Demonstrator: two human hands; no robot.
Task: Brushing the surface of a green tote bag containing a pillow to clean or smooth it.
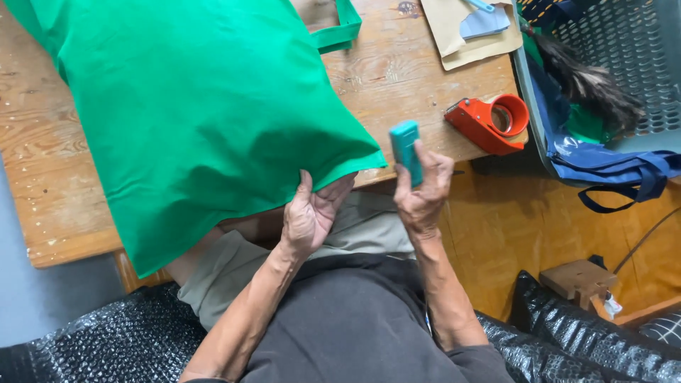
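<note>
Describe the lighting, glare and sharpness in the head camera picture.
Head view: soft, even light; the green bag, left hand and right hand holding the teal object look sharp; only a faint shadow under the red tape dispenser; glare glints on the black bubble wrap.

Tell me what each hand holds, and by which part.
Left hand pinches the green fabric bag by its bottom edge. Right hand holds the small teal plastic box-shaped tool by its lower end.
</note>
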